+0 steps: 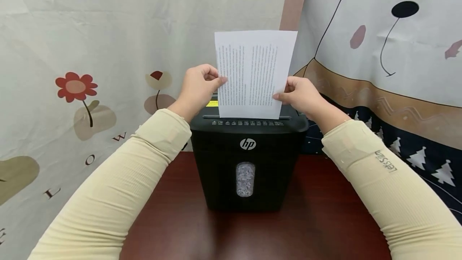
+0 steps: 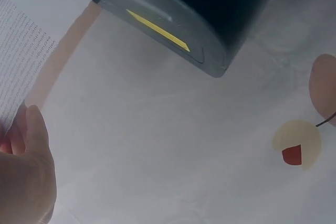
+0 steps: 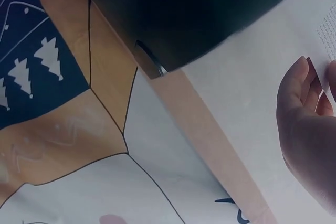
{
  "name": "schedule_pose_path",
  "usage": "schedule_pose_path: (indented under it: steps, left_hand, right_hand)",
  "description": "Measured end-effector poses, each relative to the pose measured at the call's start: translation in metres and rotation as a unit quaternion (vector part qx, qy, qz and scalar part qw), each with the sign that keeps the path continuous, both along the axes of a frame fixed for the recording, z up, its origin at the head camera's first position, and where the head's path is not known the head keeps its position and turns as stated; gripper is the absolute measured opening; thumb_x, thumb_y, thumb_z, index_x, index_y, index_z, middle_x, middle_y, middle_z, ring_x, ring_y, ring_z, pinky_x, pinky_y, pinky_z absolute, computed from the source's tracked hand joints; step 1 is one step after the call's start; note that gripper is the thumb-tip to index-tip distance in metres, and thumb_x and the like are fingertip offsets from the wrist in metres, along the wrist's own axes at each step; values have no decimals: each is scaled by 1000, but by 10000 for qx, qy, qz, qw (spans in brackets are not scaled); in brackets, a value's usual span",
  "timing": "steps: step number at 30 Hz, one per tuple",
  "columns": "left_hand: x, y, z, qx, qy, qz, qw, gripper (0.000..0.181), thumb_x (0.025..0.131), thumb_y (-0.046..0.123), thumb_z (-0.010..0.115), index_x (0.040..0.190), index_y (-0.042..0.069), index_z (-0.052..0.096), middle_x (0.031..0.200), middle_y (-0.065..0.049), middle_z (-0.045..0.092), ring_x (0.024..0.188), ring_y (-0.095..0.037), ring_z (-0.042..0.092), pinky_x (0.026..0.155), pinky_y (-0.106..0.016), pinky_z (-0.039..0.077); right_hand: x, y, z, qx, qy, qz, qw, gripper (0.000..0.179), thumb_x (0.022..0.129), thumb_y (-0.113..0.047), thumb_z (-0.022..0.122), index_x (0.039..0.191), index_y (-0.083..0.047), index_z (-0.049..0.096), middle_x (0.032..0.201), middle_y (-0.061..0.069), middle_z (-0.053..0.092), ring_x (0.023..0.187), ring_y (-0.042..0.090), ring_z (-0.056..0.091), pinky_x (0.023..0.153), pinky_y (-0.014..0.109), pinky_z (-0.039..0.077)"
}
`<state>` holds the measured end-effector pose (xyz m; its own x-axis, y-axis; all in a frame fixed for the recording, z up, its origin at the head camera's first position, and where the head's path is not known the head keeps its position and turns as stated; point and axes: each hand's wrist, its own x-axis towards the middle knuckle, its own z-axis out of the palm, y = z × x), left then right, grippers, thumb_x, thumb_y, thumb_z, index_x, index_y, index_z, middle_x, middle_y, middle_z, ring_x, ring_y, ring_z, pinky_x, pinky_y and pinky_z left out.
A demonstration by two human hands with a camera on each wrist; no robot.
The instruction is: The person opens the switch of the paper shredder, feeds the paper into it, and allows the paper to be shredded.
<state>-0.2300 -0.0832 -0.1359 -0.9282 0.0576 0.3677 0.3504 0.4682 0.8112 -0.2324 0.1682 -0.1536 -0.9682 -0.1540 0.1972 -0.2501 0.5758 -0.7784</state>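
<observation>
A white sheet of paper (image 1: 249, 75) with two columns of printed text stands upright over the black paper shredder (image 1: 249, 171). Its lower edge is right at the feed slot (image 1: 211, 116) in the shredder's top. My left hand (image 1: 200, 87) pinches the sheet's left edge, thumb on the printed face. On the opposite edge, a little lower, my right hand (image 1: 301, 93) pinches the paper the same way. The left wrist view shows the left hand (image 2: 26, 166) beside the sheet; the right wrist view shows the right hand (image 3: 307, 124) at its edge.
The shredder stands on a dark red-brown table (image 1: 249, 236). Paper shreds (image 1: 245, 179) show through its front window. A yellow label (image 1: 212, 103) is on its top at the left. Printed curtains (image 1: 119, 31) hang behind and to the right.
</observation>
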Motion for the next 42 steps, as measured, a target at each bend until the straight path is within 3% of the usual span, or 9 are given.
schedule_pose_path:
  steps: [13,25,42]
  left_hand:
    - [-2,-3,-7,-184,-149,78,9997,15,93,18,66,93,4,64,91,-9,66,89,-20,54,71,-29,40]
    - [-7,-7,-16,-492,-140,40,9987,13,94,14,63,90,2,61,93,-12,67,88,-22,55,71,-29,42]
    - [-12,-11,-28,-1015,-166,49,9947,16,96,15,61,90,1,59,100,-14,66,82,-23,49,64,-29,36]
  right_hand:
    - [-6,-2,-9,52,-113,208,9997,35,93,-2,61,128,0,57,124,20,61,116,32,58,97,47,48]
    - [-6,-3,-14,322,-117,471,9983,34,94,-3,60,127,2,60,123,21,61,113,33,60,98,46,48]
    - [-15,-7,-24,744,-114,418,9963,29,93,-3,61,121,4,63,117,22,64,104,28,62,92,43,51]
